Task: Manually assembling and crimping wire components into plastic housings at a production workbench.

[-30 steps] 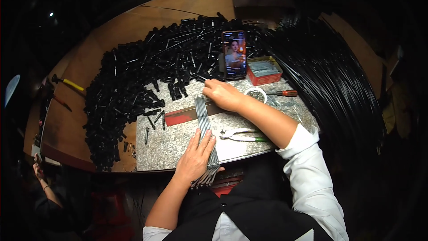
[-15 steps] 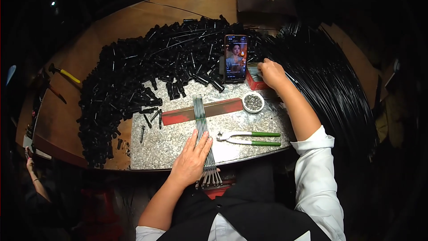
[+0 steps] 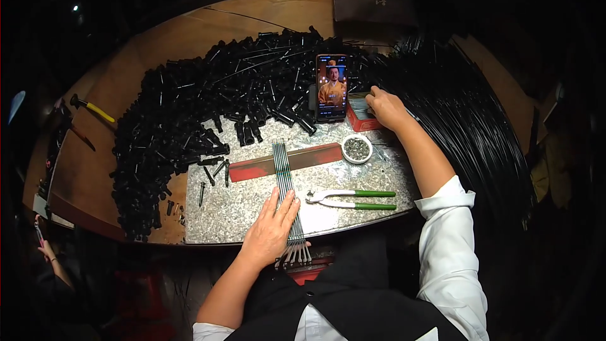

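While the left hand (image 3: 268,235) lies over a row of thin rods (image 3: 281,167) at lower centre, its grip seems closed on them, fingers spread on top and a bit of thumb showing past the far side. The right hand (image 3: 386,108), right of centre, has its fingers bent over a red box (image 3: 362,125); whether that grip holds anything, I cannot tell. The rods lie side by side across a red bar (image 3: 246,170), lower ends fanning beyond the slab's (image 3: 218,222) edge, so the lining-up looks largely done. Pincers (image 3: 372,193) lie untouched right of the row, below a white bowl (image 3: 357,163) of small bits. Judging by the loose heap of black parts (image 3: 183,101) at upper left and the long black strands (image 3: 473,126) at right, much remains unsorted on the tabletop (image 3: 85,170).
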### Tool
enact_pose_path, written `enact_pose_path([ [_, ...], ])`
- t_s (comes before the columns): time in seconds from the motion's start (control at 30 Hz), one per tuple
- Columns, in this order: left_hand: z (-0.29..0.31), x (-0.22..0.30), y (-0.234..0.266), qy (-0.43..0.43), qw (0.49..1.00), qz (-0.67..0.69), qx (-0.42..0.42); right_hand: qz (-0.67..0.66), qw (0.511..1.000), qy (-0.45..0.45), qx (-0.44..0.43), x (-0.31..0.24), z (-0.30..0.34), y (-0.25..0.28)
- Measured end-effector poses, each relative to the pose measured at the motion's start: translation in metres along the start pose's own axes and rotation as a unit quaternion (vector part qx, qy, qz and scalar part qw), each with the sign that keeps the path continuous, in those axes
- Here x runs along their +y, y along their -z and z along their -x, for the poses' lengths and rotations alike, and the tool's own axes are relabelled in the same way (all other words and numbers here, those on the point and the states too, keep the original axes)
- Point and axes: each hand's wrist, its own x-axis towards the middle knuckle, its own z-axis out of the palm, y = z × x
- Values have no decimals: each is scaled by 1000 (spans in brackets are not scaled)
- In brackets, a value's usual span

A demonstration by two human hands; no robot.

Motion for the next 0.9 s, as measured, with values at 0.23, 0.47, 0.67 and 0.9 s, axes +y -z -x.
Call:
enact_pose_path([
  [0.23,2,-1,0,4,1000,3,-2,64,998,-8,-22,-5,2,19],
  [0.47,1,0,5,17,999,39,-33,138,988,-38,-53,-34,2,39],
  [0.67,4,-1,4,20,999,34,-34,-111,988,104,-8,-109,-11,25],
  [0.9,1,2,5,22,999,31,-31,-138,977,159,5,-147,-15,-4],
])
